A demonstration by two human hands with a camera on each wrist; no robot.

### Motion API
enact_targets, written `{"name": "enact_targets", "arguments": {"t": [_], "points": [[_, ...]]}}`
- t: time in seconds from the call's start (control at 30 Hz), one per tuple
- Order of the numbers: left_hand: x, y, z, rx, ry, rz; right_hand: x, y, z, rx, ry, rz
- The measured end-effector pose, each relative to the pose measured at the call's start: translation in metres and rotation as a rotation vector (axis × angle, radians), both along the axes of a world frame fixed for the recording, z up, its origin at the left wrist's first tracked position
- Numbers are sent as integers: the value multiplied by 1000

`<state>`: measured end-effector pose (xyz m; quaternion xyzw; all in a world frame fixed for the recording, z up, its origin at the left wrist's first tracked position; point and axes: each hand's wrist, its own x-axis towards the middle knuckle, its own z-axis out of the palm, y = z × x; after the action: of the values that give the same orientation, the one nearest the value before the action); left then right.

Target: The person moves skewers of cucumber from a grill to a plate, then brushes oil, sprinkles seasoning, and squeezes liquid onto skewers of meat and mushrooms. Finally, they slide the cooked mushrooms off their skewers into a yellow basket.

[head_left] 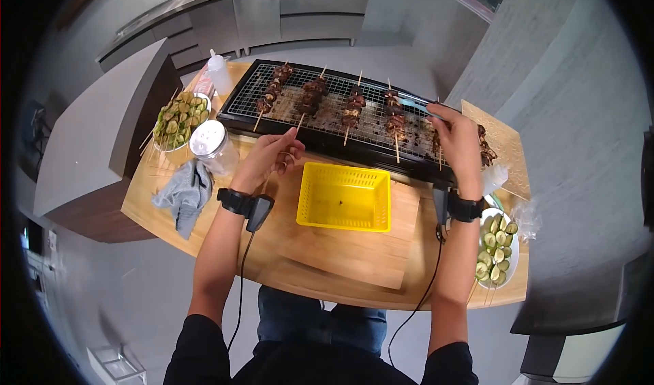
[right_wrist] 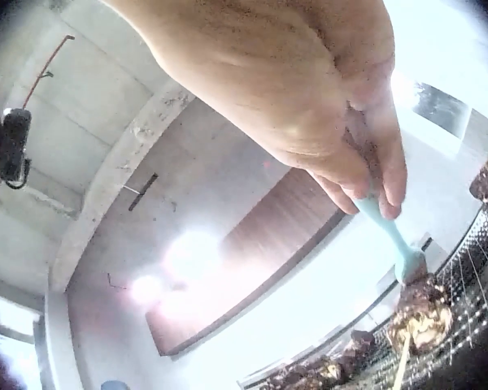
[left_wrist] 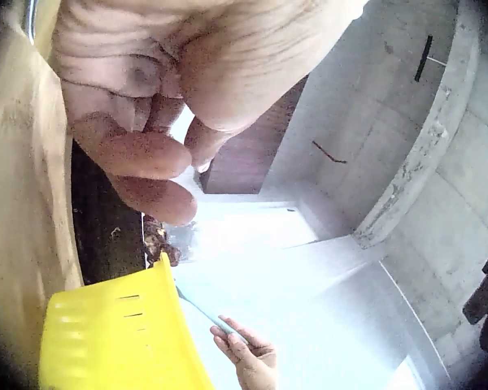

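Observation:
My right hand (head_left: 458, 140) pinches the handle of a light blue basting brush (right_wrist: 408, 264) over the right part of the grill. The brush's dark tip is right at the top of the meat on a skewer (head_left: 394, 116), fourth from the left. My left hand (head_left: 272, 159) is at the grill's front edge, its fingers loosely curled with nothing seen between them. Its fingertips are close to the bare stick end of the second meat skewer (head_left: 311, 97). Several browned meat skewers lie across the wire grate of the black grill (head_left: 272, 129).
A yellow basket (head_left: 344, 227) stands on a wooden board (head_left: 354, 259) before the grill. Left are skewered green vegetable slices (head_left: 180, 118), a white-lidded jar (head_left: 216, 150), a squeeze bottle (head_left: 219, 73) and a grey cloth (head_left: 184, 194). A plate of vegetable skewers (head_left: 499, 252) is at right.

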<state>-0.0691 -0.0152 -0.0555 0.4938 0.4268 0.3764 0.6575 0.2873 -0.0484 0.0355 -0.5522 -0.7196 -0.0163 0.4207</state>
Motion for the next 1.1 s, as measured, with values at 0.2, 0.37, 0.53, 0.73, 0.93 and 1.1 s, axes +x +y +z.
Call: {"name": "enact_targets", "arguments": {"t": [0.2, 0.37, 0.53, 0.73, 0.93, 1.1], "points": [[5, 1, -8, 61, -75, 1, 5, -19, 17, -79, 119, -29], [5, -2, -7, 52, -96, -23, -13, -12, 10, 19, -9, 7], [7, -4, -4, 44, -51, 31, -14, -36, 30, -121, 1, 7], [3, 2, -14, 42, -74, 57, -4, -42, 32, -150, 69, 10], [3, 3, -19, 4, -92, 86, -5, -49, 37, -208, 39, 39], [2, 4, -11, -24, -29, 91, -9, -55, 46, -84, 118, 96]]}}
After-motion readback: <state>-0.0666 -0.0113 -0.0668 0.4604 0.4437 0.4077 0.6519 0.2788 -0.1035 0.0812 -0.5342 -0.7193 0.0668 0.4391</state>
